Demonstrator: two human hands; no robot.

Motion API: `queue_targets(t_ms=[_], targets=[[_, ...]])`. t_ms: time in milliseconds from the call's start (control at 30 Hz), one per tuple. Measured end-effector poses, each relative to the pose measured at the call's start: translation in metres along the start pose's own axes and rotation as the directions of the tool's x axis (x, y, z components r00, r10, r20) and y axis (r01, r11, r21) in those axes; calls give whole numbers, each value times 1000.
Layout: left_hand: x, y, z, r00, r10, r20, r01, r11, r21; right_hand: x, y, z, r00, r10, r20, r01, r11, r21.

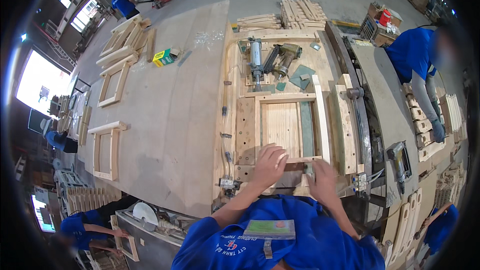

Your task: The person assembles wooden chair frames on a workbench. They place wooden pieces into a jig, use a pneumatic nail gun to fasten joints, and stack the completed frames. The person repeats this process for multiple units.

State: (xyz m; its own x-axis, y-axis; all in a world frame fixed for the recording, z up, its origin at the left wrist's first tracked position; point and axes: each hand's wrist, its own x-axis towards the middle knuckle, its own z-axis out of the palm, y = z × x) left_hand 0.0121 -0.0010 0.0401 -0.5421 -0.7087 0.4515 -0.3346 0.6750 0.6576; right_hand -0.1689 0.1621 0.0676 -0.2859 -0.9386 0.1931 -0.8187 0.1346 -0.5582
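In front of me a pale wooden frame (pixel 321 120) lies in a wooden jig (pixel 245 135) on the bench. My left hand (pixel 270 164) rests at the frame's near left corner, its fingers curled over the near rail. At the near right corner is my right hand (pixel 323 180), smeared by motion; its fingers are not clear. A small wooden piece (pixel 302 188) lies beside it. Beyond the frame sit a pneumatic cylinder (pixel 256 57), a nail gun (pixel 287 61) and several green sheet pieces (pixel 301 76).
Left stretches a wide tabletop (pixel 185 120) with small wooden frames (pixel 106 150) and a yellow-green box (pixel 163 57). A metal clamp cylinder (pixel 355 92) flanks the jig's right side. Another nail gun (pixel 401 165) lies on the right bench, where a co-worker (pixel 412 52) handles wooden parts.
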Motion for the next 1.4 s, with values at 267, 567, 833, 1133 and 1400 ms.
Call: queue_targets(t_ms=[267, 567, 833, 1133, 1400], targets=[[29, -25, 80, 980, -23, 198, 38, 997, -71, -115, 90, -69, 768, 445, -461, -580, 789, -204], [34, -26, 97, 948, -35, 316, 15, 998, 66, -90, 104, -62, 822, 373, -430, -508, 822, -258], [33, -29, 105, 941, -122, 315, 95, 990, 100, 25, 100, -50, 866, 337, -369, -441, 863, -247], [41, -26, 104, 939, -112, 324, 78, 990, 117, 125, 153, -2, 816, 406, -412, -503, 849, -159], [23, -42, 98, 938, -162, 308, 123, 982, 142, 94, 10, -79, 656, 741, 142, -591, 388, 707]])
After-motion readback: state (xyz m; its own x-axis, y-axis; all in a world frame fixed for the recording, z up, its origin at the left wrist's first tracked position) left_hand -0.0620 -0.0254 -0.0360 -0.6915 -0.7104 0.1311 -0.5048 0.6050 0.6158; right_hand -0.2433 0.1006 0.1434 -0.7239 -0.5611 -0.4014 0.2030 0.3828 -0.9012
